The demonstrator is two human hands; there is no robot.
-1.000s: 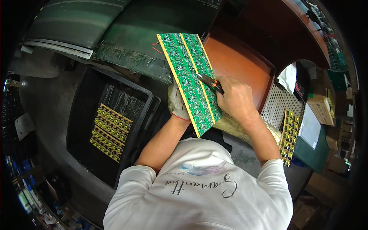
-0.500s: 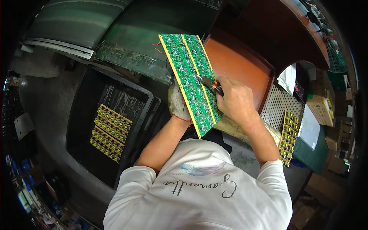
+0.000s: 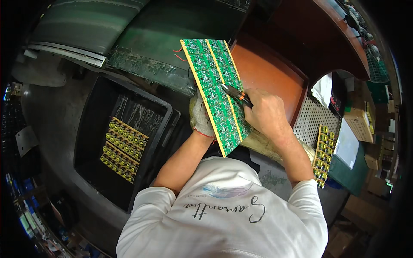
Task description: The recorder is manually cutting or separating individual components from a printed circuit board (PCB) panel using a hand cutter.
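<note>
A large green circuit board panel (image 3: 212, 95) with yellow edge strips is tilted up in front of my body. My left hand (image 3: 200, 115), in a pale knitted glove with a red cuff, supports it from behind at its left edge. The board hides most of that hand's fingers. My bare right hand (image 3: 267, 111) is closed around diagonal cutters (image 3: 235, 93) with black and orange handles. Their tips are at the board's face, close to the yellow strip along its middle. Thin red wires (image 3: 178, 53) stick out past the board's upper left edge.
At the left, a black bin (image 3: 92, 163) holds another board panel (image 3: 124, 148) with yellow components. A similar panel (image 3: 323, 155) stands at the right, beside a perforated surface (image 3: 312, 118). Ahead are a green conveyor belt (image 3: 159, 36) and an orange-brown tray (image 3: 266, 64). Cardboard boxes (image 3: 359, 122) sit far right.
The panel has shifted very slightly to the right. The cutters have turned a little in my right hand, and their handles look closer together. My left hand stays behind the panel.
</note>
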